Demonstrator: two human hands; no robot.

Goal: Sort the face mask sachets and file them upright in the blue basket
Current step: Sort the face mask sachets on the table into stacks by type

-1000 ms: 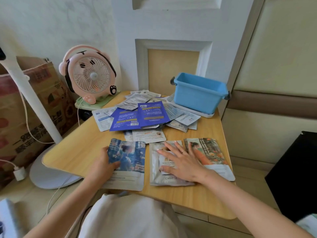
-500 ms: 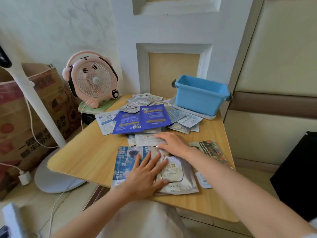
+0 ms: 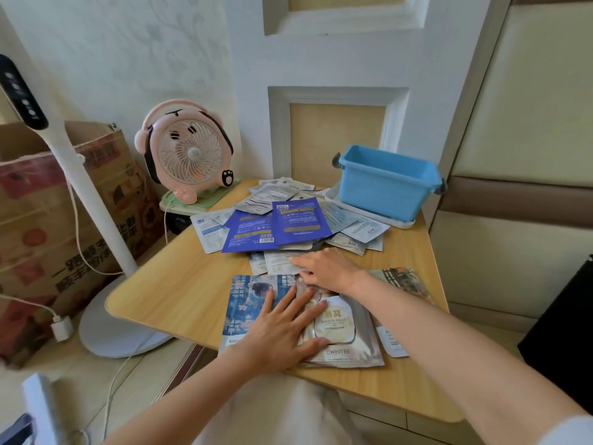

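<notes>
fingers (image 3: 288, 300) straight, left hand (image 3: 282, 335) on silver sachet (image 3: 348, 350); right hand (image 3: 327, 268) on pile (image 3: 288, 220), grip unclear

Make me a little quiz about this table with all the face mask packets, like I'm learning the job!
1. True or false: the left hand lies flat across the silver Bird's Nest sachet and the blue illustrated sachet.
2. What stands by the far left corner of the table? A) pink fan B) kettle C) teddy bear
3. How many dark blue sachets top the pile beside the blue basket?
Key: 1 true; 2 A; 3 two.
</notes>
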